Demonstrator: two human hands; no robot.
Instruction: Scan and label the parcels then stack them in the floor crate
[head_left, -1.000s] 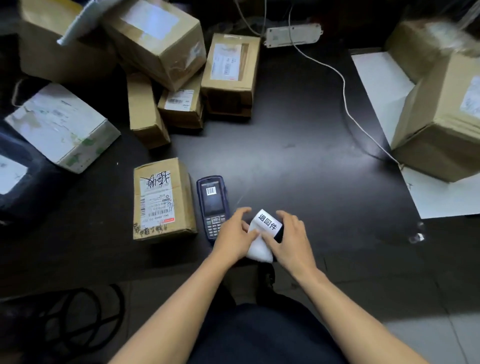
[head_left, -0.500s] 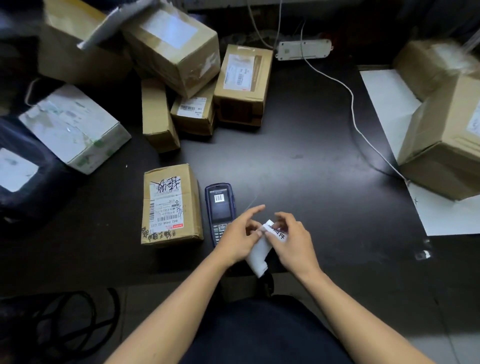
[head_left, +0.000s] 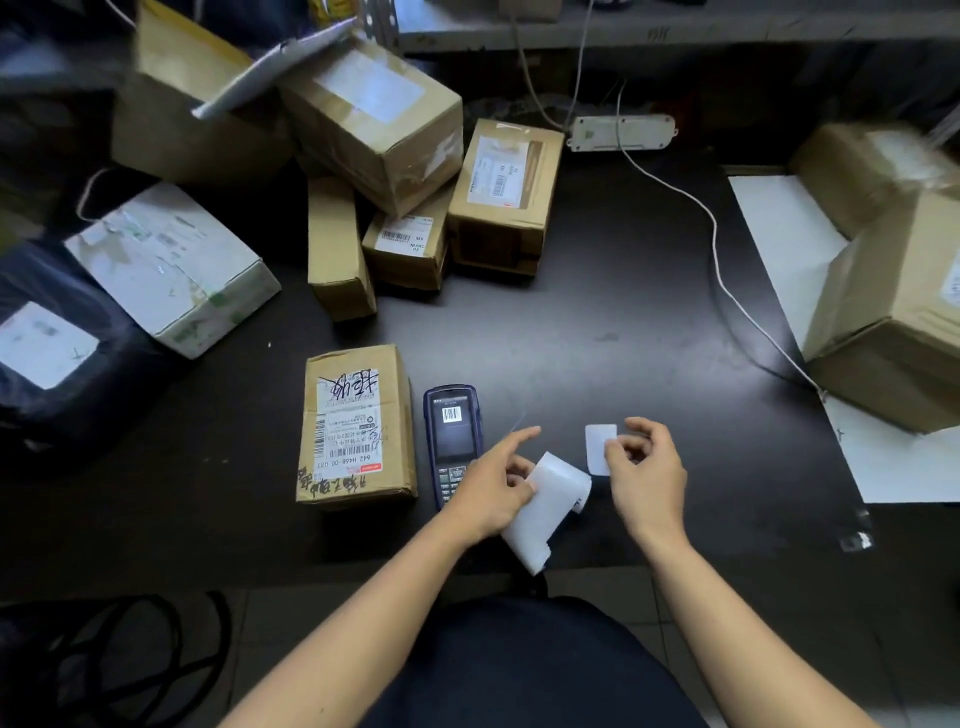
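Many parcels — dark tabletop

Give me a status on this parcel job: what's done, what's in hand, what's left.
Done: a sticker is peeled off the label roll; whether the parcel was scanned cannot be told, though the scanner lies on the table with its screen lit. In hand: right hand pinches the sticker, left hand holds the roll. Left: stick it on the near parcel, process the pile, stack all; no crate visible.
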